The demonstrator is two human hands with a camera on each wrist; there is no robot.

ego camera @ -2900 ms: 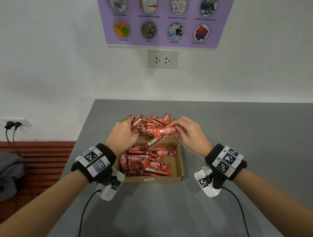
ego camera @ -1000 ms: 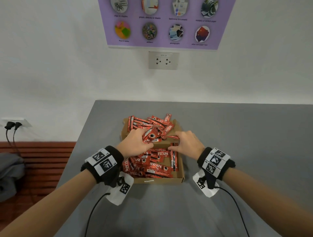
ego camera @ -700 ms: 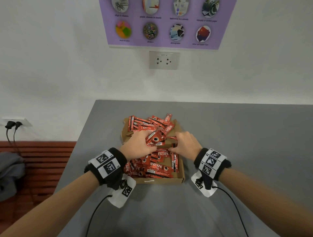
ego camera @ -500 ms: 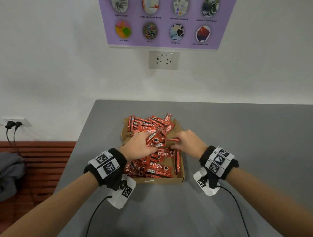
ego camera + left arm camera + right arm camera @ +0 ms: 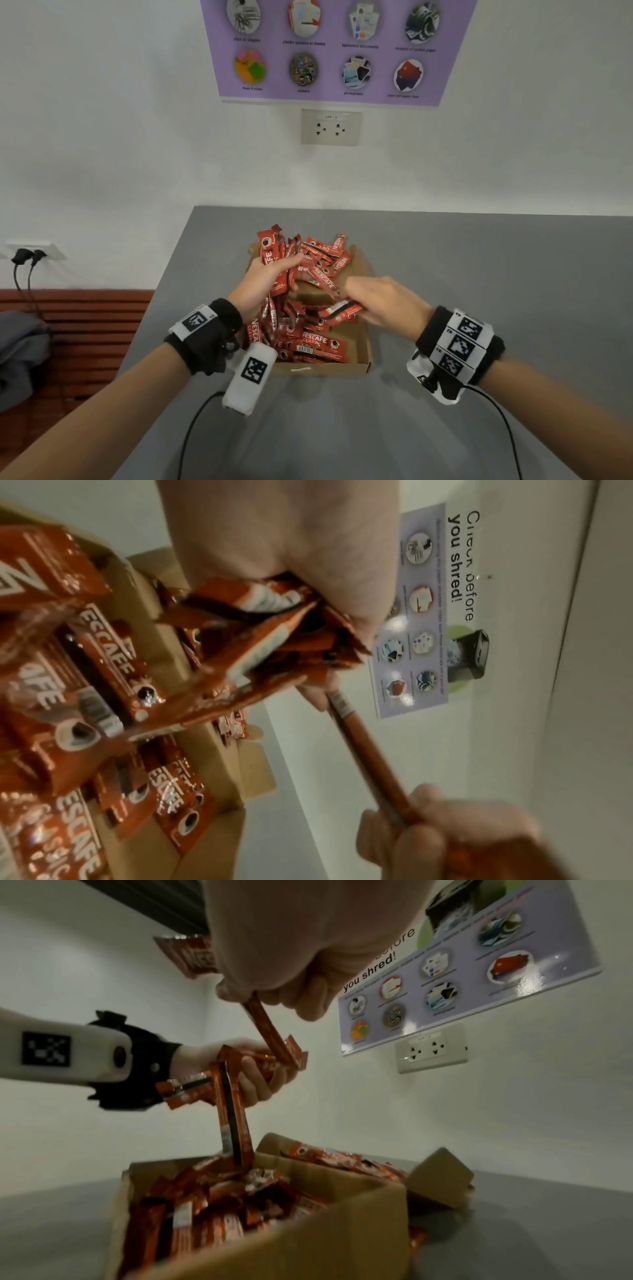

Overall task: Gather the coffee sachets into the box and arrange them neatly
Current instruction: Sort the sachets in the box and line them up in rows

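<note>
A brown cardboard box (image 5: 361, 356) sits on the grey table, filled with red coffee sachets (image 5: 318, 344); more sachets (image 5: 325, 248) lie heaped over its far end. My left hand (image 5: 265, 279) is raised above the box and grips a bunch of sachets (image 5: 260, 631), some dangling down toward the box (image 5: 232, 1123). My right hand (image 5: 380, 298) pinches a single sachet (image 5: 265, 1026) whose far end reaches into the left hand's bunch. In the head view another sachet (image 5: 339, 311) shows below the right hand's fingers.
The grey table (image 5: 479, 274) stretches to the right and toward me. A box flap (image 5: 438, 1177) sticks out at the far side. A wall socket (image 5: 330, 127) and purple poster (image 5: 329, 51) hang behind. Wrist cables (image 5: 191, 428) trail over the table's near part.
My left hand has lifted up and away from the box with a bunch of sachets. My right hand has moved right and up, now pinching one sachet from that bunch.
</note>
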